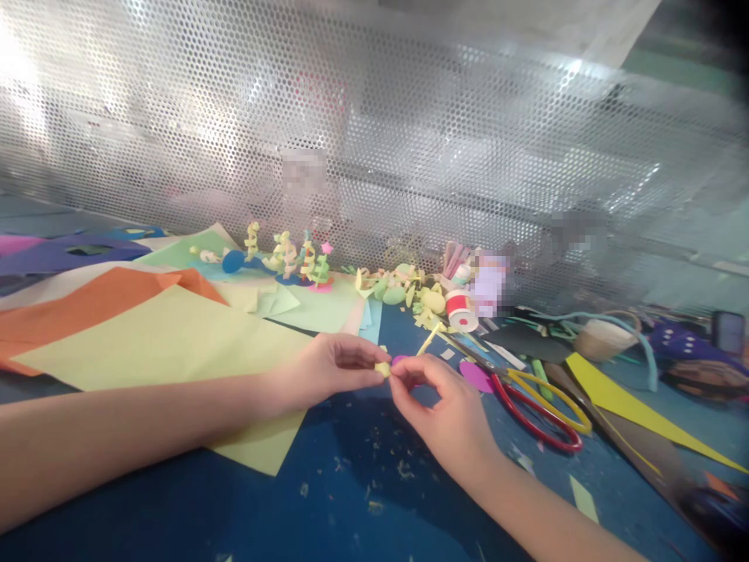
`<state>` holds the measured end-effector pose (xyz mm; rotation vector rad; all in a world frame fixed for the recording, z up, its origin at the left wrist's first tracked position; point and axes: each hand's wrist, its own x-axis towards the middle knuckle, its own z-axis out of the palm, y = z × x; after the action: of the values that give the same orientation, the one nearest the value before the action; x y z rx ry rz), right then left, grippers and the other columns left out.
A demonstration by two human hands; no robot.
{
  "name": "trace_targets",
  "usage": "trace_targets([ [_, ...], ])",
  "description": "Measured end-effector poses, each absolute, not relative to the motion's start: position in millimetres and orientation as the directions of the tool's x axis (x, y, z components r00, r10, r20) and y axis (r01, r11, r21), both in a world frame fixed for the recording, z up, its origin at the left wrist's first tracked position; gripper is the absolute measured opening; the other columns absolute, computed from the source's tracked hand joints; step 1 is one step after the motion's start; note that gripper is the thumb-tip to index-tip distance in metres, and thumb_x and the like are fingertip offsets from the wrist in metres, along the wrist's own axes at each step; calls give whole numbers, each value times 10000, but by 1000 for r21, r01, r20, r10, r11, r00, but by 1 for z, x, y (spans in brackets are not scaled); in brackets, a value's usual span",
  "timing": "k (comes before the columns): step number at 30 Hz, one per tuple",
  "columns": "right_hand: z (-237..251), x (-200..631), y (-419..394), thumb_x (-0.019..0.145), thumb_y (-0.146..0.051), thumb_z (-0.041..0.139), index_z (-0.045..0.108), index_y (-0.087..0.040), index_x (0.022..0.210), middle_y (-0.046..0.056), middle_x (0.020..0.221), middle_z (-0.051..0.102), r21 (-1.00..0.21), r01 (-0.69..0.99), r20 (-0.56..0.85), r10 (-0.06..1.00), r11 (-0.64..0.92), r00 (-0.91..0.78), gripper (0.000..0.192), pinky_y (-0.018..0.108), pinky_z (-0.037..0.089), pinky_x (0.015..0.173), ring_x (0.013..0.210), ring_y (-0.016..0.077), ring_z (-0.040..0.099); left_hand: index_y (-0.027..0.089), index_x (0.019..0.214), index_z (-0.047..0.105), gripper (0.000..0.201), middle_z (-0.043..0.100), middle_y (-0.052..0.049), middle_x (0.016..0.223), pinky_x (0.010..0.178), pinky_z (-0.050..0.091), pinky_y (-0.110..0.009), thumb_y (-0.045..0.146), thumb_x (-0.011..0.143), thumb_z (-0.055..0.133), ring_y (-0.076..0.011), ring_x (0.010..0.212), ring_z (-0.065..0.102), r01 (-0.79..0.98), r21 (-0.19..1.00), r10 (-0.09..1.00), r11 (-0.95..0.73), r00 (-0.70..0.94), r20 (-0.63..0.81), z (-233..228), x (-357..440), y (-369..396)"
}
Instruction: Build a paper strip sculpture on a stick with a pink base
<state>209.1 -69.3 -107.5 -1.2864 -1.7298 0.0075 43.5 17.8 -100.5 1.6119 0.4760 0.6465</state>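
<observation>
Between the fingertips of my left hand point(331, 364) is a small pale-yellow piece of folded paper point(382, 368). My right hand point(448, 402) pinches at its right side with thumb and index finger; whether those fingertips grip the paper or only touch it is hard to make out. A pale-yellow paper strip point(430, 339) lies just beyond my right hand. Purple paper discs point(477, 376) lie behind and beside that hand. To its right are scissors point(541, 410) with one red and one yellow handle loop. A large pale-yellow sheet point(175, 336) lies under my left forearm.
Orange paper point(105, 304) and other sheets pile up on the left. Small curled-paper figures point(286, 257) stand at the back, before a perforated metal screen point(374, 140). A red-and-white roll point(462, 311) is near the paper scraps. Yellow paper point(644, 410) lies on the right.
</observation>
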Motion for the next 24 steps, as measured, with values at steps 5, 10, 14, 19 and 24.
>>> trace_targets([
  [5, -107, 208, -69, 772, -164, 582, 592, -199, 796, -11, 744, 640, -626, 678, 567, 822, 385, 57, 43, 210, 512, 634, 629, 106, 615, 135, 949, 680, 268, 709, -68, 946, 850, 493, -317, 247, 707, 712, -193, 894, 650, -39, 990, 645, -138, 755, 120, -101, 44, 18],
  [10, -104, 205, -70, 732, -120, 567, 569, -203, 738, -23, 681, 605, -582, 720, 575, 817, 378, 36, 84, 220, 496, 601, 584, 108, 586, 155, 938, 689, 236, 710, -54, 936, 832, 497, -300, 265, 729, 697, -182, 882, 648, -56, 989, 591, -134, 797, 125, -103, 43, 20],
  [14, -103, 204, -72, 711, -95, 545, 540, -211, 701, -32, 648, 565, -523, 755, 611, 792, 396, 8, 116, 215, 477, 567, 561, 105, 542, 166, 954, 690, 235, 706, -49, 941, 829, 492, -289, 273, 744, 687, -176, 887, 642, -76, 989, 537, -127, 833, 133, -103, 43, 21],
  [19, -104, 205, -71, 741, -112, 543, 550, -208, 733, -28, 675, 580, -553, 728, 603, 797, 405, 14, 96, 215, 485, 591, 582, 103, 562, 160, 960, 694, 226, 706, -44, 892, 797, 487, -261, 272, 766, 668, -149, 831, 632, -91, 988, 540, -123, 830, 144, -101, 43, 23],
  [24, -105, 206, -71, 767, -130, 552, 571, -201, 791, -14, 736, 611, -567, 704, 607, 795, 428, 6, 77, 217, 496, 633, 631, 105, 595, 149, 930, 697, 213, 699, -39, 831, 755, 481, -250, 256, 745, 688, -138, 773, 623, -97, 992, 575, -83, 808, 127, -102, 43, 24],
])
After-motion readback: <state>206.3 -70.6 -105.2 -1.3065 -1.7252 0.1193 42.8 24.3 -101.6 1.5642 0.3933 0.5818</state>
